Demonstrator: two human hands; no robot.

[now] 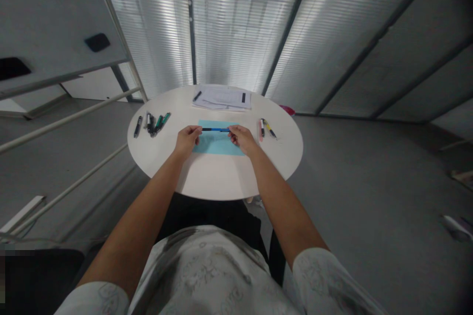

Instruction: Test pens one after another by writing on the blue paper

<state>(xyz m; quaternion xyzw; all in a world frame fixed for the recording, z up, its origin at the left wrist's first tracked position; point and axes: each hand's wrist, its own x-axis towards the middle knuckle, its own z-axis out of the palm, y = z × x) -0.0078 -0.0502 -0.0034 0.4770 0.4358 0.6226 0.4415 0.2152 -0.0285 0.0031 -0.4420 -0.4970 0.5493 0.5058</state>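
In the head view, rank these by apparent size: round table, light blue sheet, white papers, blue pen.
1. Round table
2. Light blue sheet and white papers: too alike to rank; the sheet lies nearer the camera
3. Blue pen

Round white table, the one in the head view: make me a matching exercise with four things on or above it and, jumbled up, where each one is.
Things:
1. Blue-and-black pen
2. Light-blue sheet
3. Green markers
4. White papers

Places:
A. On the left side of the table
B. Near the table's far edge
C. Held between the left hand and right hand
D. Around the middle of the table

Pairs: 1-C, 2-D, 3-A, 4-B
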